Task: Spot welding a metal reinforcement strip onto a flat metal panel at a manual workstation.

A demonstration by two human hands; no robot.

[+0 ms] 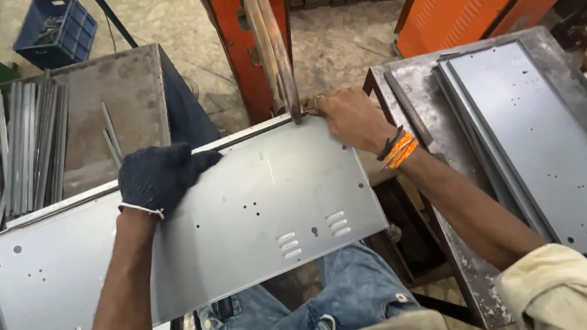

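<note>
A long grey sheet-metal panel [242, 217] with punched holes and slots lies across my lap, tilted up toward the right. My left hand [160, 178], in a dark knit glove, grips the panel's far edge near its middle. My right hand [352, 116], bare with a ring and orange wristbands, holds the panel's far right corner against the arm [279, 56] of an orange machine [236, 31].
A stack of similar grey panels [546, 140] lies on a metal table at right. Narrow metal strips [27, 146] lie on a metal table at left. A blue crate [57, 30] stands on the floor at the back left. An orange cabinet [475, 1] is at back right.
</note>
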